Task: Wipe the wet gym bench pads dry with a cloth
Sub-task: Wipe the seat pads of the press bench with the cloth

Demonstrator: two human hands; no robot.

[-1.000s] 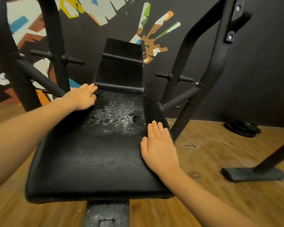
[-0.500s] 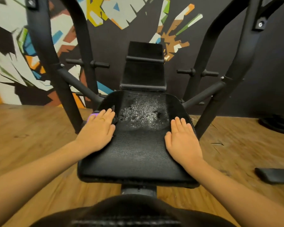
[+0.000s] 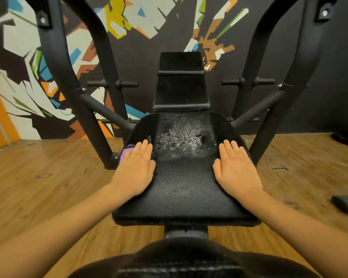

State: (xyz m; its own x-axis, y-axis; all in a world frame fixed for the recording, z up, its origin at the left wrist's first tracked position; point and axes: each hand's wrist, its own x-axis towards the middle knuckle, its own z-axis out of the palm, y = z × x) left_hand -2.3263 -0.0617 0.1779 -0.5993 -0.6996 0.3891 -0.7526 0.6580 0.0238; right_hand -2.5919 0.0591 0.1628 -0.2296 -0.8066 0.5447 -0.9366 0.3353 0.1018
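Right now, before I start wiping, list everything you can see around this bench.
seat pad: one, black, centre, nearest the person
wet patch: one, pale glistening droplets, far half of the seat pad
back pad: one, black, upright behind the seat pad
cloth: one, purple with a dark part, left edge of the seat pad, mostly under the left hand
frame tubes: several, black, rising on both sides of the pads
pegs: at least four, black, sticking out sideways from the frame, left and right
mural: one, multicoloured, on the dark wall behind
floor: wood-brown, all round
flat object: one, dark, on the floor at the right edge
left hand: flat, pressing the cloth
right hand: flat on the seat pad's right side
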